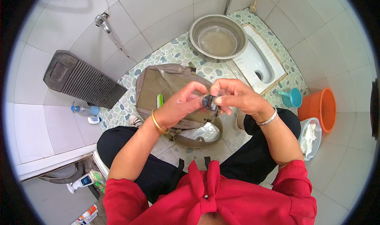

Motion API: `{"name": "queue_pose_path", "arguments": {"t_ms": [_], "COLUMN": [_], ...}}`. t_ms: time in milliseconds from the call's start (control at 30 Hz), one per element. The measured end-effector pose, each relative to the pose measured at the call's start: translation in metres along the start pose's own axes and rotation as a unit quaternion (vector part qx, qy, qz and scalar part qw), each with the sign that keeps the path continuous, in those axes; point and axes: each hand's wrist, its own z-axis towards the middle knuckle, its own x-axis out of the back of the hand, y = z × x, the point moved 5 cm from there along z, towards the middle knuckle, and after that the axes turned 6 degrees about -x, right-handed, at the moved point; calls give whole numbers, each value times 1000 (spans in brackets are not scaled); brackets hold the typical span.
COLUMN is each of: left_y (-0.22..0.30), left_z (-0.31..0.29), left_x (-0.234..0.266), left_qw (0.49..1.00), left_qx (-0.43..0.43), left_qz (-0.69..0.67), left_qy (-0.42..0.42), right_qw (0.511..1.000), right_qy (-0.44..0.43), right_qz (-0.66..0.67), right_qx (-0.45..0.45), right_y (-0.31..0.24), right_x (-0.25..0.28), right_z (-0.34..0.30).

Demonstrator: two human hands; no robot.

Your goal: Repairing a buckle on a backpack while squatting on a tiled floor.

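Note:
Above the bag, both hands meet at a small dark piece that looks like a plastic strap buckle (209, 102). My left hand (180, 108) pinches it from the left, and my right hand (239, 98) grips it from the right with thumb and fingers. Beneath them an olive-brown backpack (148, 86) lies on the tiled floor, its near end partly covered by my hands and wrists. A brush with green edging (160, 101) rests on the backpack beside my left hand. Near my knees, a shiny wet patch (208, 133) shows at the bag's near end.
A metal basin (194, 37) stands by the squat toilet (257, 51) at the back. On the right are a teal dipper (293, 97), an orange bucket (316, 106) and a lined bin (310, 140). A dark washboard (85, 78) leans at left, near a plastic bottle (85, 109).

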Motion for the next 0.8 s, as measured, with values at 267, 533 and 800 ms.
{"name": "queue_pose_path", "arguments": {"t_ms": [267, 533, 800], "left_y": [-12, -11, -7], "left_z": [-3, 2, 1], "left_x": [6, 10, 10], "left_qw": [987, 980, 991], "left_qx": [101, 57, 48], "left_qz": [-123, -185, -121], "left_qy": [-3, 32, 27], "right_qw": [999, 997, 990], "right_qy": [-16, 72, 110], "right_qz": [-26, -34, -84], "right_qx": [-10, 22, 15], "right_y": [1, 4, 6], "right_x": [-6, 6, 8], "right_z": [3, 8, 8]}}
